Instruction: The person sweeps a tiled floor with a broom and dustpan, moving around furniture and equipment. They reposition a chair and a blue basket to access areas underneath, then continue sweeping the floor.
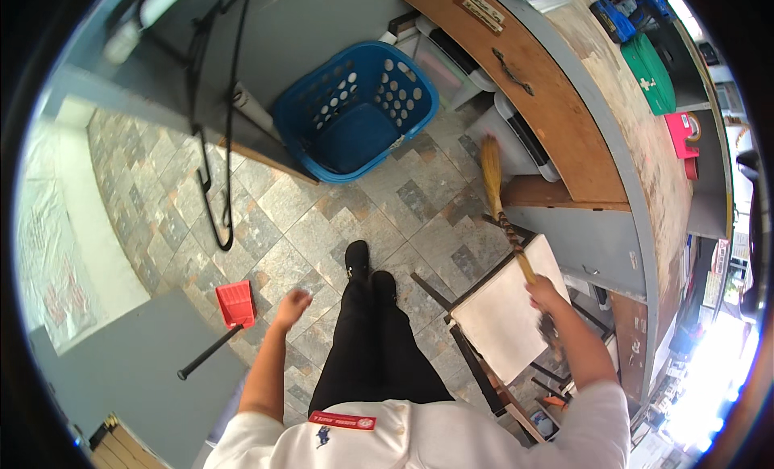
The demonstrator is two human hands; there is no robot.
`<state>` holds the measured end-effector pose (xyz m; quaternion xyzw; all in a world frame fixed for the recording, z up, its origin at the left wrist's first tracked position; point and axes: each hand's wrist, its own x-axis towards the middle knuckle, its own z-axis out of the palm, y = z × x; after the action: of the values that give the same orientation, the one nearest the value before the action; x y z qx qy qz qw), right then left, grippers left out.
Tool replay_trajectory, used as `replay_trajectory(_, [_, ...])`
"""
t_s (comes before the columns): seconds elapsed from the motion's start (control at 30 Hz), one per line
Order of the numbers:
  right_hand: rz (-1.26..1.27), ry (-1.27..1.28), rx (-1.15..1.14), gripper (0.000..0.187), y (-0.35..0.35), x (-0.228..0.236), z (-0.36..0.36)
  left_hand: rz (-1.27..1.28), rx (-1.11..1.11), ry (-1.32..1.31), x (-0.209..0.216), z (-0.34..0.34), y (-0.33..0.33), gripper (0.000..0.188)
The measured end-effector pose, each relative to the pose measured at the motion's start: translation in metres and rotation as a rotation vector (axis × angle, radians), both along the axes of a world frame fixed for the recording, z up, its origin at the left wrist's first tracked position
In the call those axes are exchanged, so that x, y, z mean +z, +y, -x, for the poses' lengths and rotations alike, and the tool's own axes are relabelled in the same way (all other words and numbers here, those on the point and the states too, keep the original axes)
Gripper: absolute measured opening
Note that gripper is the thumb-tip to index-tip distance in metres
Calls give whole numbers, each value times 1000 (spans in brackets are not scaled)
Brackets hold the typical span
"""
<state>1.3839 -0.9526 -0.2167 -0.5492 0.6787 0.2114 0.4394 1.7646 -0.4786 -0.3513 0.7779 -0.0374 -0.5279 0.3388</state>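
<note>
My right hand is closed round the handle of a straw broom, over a pale chair seat. The broom slants away from me, its yellow bristles near a storage bin by the cabinet. On the left, my left hand hangs in the air with loosely bent fingers and nothing in it. Nearest to that hand is a red dustpan with a long black handle, lying to its left. The far end of the broom handle, behind my right hand, is blurred.
A blue laundry basket stands on the tiled floor ahead. Black metal hooks hang at the left. Along the right runs a curved counter with wooden drawers, holding a green first-aid bag and a pink tape dispenser.
</note>
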Motion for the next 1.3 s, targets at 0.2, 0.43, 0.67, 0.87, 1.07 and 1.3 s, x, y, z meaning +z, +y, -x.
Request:
replay_trajectory(0.2, [59, 258, 644, 17, 70, -133, -96, -289, 299, -29, 70, 95, 173, 18])
replay_trajectory(0.43, [-174, 183, 991, 22, 235, -108, -166, -103, 568, 100, 106, 137, 154, 18])
replay_trajectory(0.67, [-657, -242, 494, 19, 346, -83, -254, 206, 681, 334, 93, 84, 80, 41])
replay_trajectory(0.87, [-434, -461, 756, 16, 365, 43, -230, 137, 934, 660, 76, 35, 13, 62])
replay_trajectory(1.07, [294, -526, 629, 42, 304, 170, -144, 190, 939, 347, 44, 21, -57, 13])
replay_trajectory(1.3, [789, -62, 189, 33, 164, 177, 137, 72, 874, 406, 17, -29, -30, 10])
